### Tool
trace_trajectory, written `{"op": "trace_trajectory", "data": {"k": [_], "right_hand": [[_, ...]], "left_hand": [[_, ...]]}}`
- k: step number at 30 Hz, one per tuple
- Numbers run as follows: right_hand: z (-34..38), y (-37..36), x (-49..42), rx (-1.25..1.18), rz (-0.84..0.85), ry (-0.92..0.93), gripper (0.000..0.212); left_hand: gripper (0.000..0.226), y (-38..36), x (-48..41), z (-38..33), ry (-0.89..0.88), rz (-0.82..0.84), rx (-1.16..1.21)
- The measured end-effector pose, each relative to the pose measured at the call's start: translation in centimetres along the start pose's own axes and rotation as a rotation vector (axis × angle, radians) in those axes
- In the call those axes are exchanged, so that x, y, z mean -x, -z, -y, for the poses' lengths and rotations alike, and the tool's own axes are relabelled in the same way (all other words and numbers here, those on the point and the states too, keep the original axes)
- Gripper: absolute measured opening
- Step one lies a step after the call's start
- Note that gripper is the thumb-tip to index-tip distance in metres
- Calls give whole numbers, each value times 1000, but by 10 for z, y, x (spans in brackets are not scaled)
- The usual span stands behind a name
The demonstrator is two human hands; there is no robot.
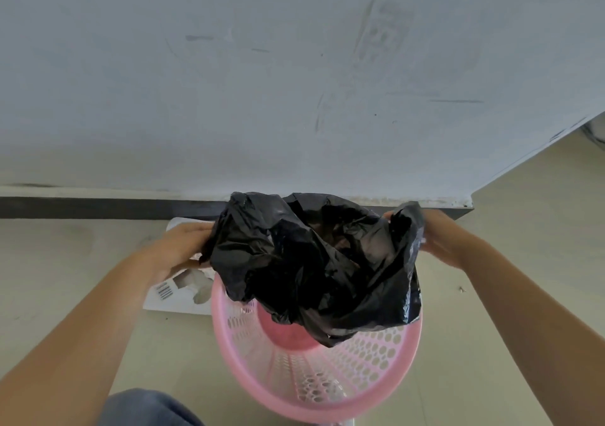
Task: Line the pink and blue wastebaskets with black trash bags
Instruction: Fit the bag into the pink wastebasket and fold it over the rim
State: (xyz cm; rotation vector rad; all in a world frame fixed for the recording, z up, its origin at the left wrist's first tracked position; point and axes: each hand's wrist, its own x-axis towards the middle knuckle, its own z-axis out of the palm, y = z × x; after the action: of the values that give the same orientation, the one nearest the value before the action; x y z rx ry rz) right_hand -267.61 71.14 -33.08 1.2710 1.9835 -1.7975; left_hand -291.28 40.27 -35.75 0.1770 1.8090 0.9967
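A pale wall [262, 82] with scuff marks fills the upper part of the view, ending in a dark baseboard [82, 208] where it meets the beige floor [523, 262]. On the floor, close to the person, stands the pink wastebasket [327, 380], a round perforated tub seen from above; its solid pink bottom shows bare. Above its far rim hangs the black trash bag [311, 262], crumpled and only partly spread, its mouth facing up and its lowest folds dipping just inside the basket.

The left hand [183, 249] is closed on the bag's left edge, fingers buried in the plastic. The right hand [435, 239] grips the right edge, thumb and fingers pinched over the film; it is slightly blurred, so the exact hold is hard to read. Together they pull the mouth apart.

Behind the basket, partly under the left hand, lies a flat white package [176, 294] with a barcode, possibly the bags' wrapper, though that cannot be confirmed. A bit of blue-grey clothing [147, 409] shows at the bottom edge.

The job looks early: the bag is opened but not pushed down, and its rim is not folded over the basket's lip. The blue wastebasket is not in view, so its state cannot be told; it likely remains to be done.
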Motion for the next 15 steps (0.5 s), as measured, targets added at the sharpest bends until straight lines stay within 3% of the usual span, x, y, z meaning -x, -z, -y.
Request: {"op": "trace_trajectory", "data": {"k": [1, 3, 5, 6, 8, 10, 12, 15], "right_hand": [[6, 5, 8, -40, -120, 63, 15], [23, 10, 32, -56, -326, 263, 23], [39, 0, 60, 61, -357, 468, 35], [44, -9, 73, 179, -325, 557, 43], [42, -28, 92, 532, -231, 704, 56], [33, -44, 101, 982, -147, 779, 59], [22, -52, 101, 1351, -79, 754, 46], [1, -50, 102, 1569, -135, 759, 22]], "left_hand": [[22, 4, 3, -4, -47, -85, 33], [25, 7, 10, -16, -199, -423, 24], [30, -5, 29, -38, -413, -723, -68], [33, -19, 41, -49, -553, -774, -153], [42, -54, 63, -66, -883, -681, -385], [52, -93, 72, -65, -1142, -464, -697], [58, -126, 71, -53, -1169, -284, -1077], [63, -147, 66, -24, -985, -86, -1422]]}}
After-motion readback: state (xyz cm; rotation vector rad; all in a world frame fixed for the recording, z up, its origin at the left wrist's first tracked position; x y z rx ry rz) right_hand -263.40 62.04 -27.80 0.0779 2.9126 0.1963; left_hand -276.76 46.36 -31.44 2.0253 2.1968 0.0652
